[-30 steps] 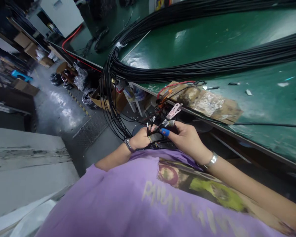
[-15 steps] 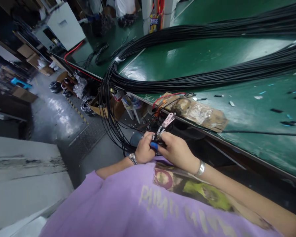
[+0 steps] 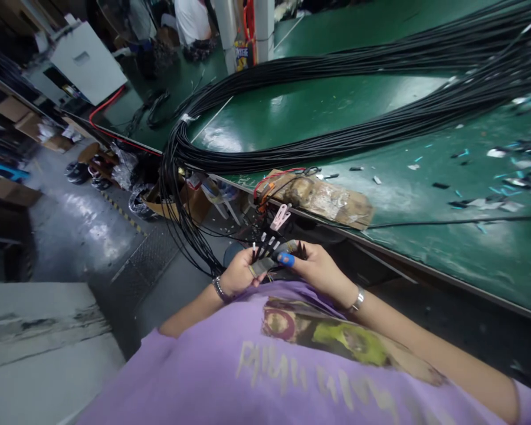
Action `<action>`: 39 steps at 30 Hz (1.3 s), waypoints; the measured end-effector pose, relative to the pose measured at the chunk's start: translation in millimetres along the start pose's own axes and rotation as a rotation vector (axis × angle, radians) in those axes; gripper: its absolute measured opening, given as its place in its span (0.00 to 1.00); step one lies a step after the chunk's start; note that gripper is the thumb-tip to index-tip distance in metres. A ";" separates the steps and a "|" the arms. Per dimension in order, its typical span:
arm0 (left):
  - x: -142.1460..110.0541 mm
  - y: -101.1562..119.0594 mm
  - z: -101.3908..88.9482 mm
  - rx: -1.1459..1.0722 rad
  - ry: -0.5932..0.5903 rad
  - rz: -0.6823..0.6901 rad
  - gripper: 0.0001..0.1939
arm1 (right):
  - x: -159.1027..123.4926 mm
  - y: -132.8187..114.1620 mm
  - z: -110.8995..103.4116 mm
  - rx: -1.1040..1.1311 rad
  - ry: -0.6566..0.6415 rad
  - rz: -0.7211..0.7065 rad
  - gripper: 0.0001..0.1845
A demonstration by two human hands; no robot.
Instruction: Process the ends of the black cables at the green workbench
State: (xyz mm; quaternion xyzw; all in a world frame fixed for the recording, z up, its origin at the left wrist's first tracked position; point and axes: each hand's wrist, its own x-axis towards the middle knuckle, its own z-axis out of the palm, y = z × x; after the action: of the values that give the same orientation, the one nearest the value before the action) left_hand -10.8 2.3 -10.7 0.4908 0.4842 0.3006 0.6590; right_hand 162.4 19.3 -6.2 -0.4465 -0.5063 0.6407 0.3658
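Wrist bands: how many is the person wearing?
2: a linked metal band just behind the left hand, and a silver band just behind the right hand. No others show.

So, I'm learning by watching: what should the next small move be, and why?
Perhaps use the right hand to single out one of the white-tipped cable ends: several stand close together at the left hand, and the right thumb's blue covering is close beside them.
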 end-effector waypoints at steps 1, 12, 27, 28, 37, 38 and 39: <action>-0.9 1.1 -1.2 -0.001 -0.012 -0.017 0.25 | 0.0 0.7 0.3 0.019 -0.018 0.018 0.21; 0.7 5.3 -1.9 -0.127 0.013 -0.103 0.26 | 2.0 1.8 5.9 0.129 -0.003 0.089 0.23; -3.1 6.6 12.0 0.008 0.256 0.038 0.18 | 6.0 4.8 11.0 0.043 0.086 0.035 0.18; -2.5 7.5 13.3 0.019 0.260 0.065 0.18 | 6.5 5.5 11.6 0.018 0.099 0.030 0.18; -4.7 9.1 15.1 -0.120 0.217 -0.034 0.21 | 3.5 7.2 8.1 0.095 0.073 0.116 0.26; -5.0 8.4 14.7 -0.127 0.213 -0.045 0.22 | 2.5 6.7 7.6 0.116 0.046 0.121 0.25; -5.2 7.9 14.4 -0.129 0.209 -0.049 0.23 | 1.9 6.2 7.4 0.134 0.022 0.127 0.24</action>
State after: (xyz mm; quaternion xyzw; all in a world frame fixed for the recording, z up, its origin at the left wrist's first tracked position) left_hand 1.5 -4.7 -0.8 0.4014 0.5416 0.3645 0.6424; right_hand 154.7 17.3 -12.0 -0.4591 -0.4288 0.6902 0.3592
